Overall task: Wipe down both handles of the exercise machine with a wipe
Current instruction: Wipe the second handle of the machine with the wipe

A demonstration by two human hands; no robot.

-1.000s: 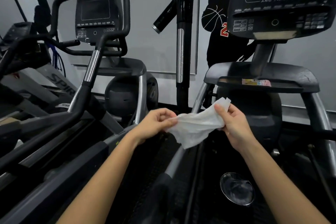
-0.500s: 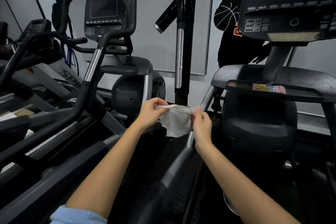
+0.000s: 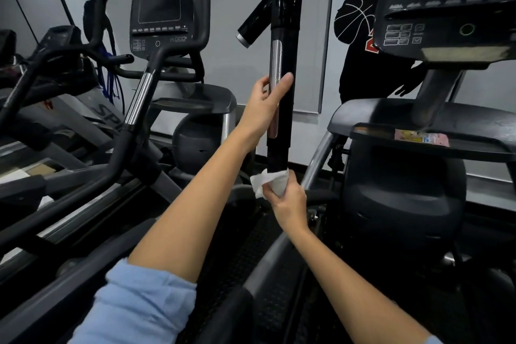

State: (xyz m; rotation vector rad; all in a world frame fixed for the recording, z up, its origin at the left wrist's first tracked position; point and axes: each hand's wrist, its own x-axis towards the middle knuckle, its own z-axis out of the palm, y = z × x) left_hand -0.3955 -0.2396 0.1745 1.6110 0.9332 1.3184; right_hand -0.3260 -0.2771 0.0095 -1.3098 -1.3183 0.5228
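Observation:
The machine's left handle (image 3: 284,22) is a tall black upright bar with a silver strip, rising to the top edge of the head view. My left hand (image 3: 265,100) grips it at mid-height, fingers around the silver strip. Lower down, my right hand (image 3: 287,198) holds a white wipe (image 3: 272,180) wrapped around the base of the same bar. The machine's console (image 3: 446,5), marked ARC TRAINER, is at the upper right. Its right handle is out of view.
A second trainer with console (image 3: 162,11) and black handlebars (image 3: 134,109) stands to the left. A treadmill (image 3: 55,109) lies at the far left. A dark wall figure (image 3: 360,36) is behind. The machine's black shelf (image 3: 418,126) sits right.
Both hands moved from unfolding the wipe in front of me to the upright handle: the left hand let go of the wipe and took the bar, the right wrapped the wipe around its base.

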